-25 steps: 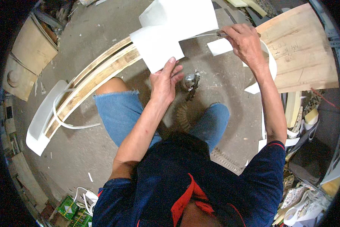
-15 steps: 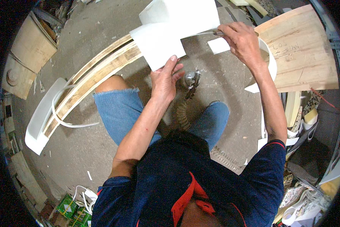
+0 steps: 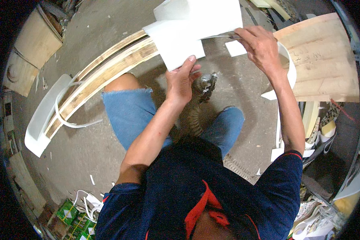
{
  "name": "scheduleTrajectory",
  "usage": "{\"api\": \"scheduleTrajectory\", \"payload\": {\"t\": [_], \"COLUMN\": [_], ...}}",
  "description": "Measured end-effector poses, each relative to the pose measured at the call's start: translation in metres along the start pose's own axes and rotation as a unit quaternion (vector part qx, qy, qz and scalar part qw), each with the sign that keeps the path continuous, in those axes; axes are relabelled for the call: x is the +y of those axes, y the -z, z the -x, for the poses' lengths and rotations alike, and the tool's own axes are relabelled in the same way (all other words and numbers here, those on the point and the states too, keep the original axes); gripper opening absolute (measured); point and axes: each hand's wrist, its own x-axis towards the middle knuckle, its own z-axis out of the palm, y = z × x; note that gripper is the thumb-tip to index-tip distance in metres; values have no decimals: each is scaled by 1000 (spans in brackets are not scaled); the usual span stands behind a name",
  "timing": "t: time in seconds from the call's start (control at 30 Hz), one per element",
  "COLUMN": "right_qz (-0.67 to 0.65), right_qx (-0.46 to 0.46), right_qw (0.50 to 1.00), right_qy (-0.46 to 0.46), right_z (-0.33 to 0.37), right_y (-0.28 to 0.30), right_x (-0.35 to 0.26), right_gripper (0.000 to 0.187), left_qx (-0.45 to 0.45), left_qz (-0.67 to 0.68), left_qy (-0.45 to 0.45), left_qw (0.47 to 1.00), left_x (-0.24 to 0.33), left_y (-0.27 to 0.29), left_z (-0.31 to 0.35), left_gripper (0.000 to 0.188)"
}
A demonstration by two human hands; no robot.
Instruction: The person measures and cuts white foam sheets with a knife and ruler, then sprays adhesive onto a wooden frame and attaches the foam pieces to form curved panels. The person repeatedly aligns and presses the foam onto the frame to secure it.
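Observation:
My left hand [image 3: 179, 86] pinches the near corner of a white foam sheet [image 3: 180, 44], thumb on top and fingers beneath. The sheet lies over the far end of a curved wooden frame [image 3: 120, 66], which slants down to the left. My right hand [image 3: 262, 48] is closed around the handle of a knife; its thin blade [image 3: 220, 36] points left against the sheet's right part. Below the blade is a small white foam piece [image 3: 236, 48]. At the frame's lower left end hangs a white foam strip [image 3: 39, 140], with a thin strip [image 3: 74, 125] curling beside it.
A tool with a clear round cup [image 3: 206, 82] and a coiled hose [image 3: 194, 120] sits between my knees. Right of my right hand is a plywood panel [image 3: 320, 60], with foam scraps [image 3: 310, 120] below it. Green boxes [image 3: 68, 212] stand at lower left.
Both hands, the foam sheet and the knife appear slightly farther right; much of the scene has shifted with the view. Both grips look the same.

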Motion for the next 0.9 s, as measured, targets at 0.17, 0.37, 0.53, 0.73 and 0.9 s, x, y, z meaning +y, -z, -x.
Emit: {"api": "scheduleTrajectory", "payload": {"t": [0.17, 0.37, 0.53, 0.73, 0.9], "right_qz": [8, 5, -15, -17, -37], "right_qx": [-7, -8, -3, -8, 5], "right_qw": [1000, 1000, 1000, 1000, 999], "right_qy": [-20, 18, 9, 8, 22], "right_z": [1, -17, -13, -16, -26], "right_y": [14, 0, 10, 9, 0], "right_x": [5, -22, -22, -27, -48], "right_gripper": [28, 25, 25, 24, 26], "left_qx": [3, 3, 8, 9, 9], "left_qz": [2, 6, -3, 0, 2], "left_qy": [-6, -13, -7, -11, -9], "left_qw": [1000, 1000, 1000, 1000, 1000], "left_x": [-1, -1, -1, -1, 0], "left_y": [-1, -1, -1, -3, -4], "left_z": [-1, 0, 0, 1, 1], "left_gripper": [30, 32, 32, 31, 29]}}
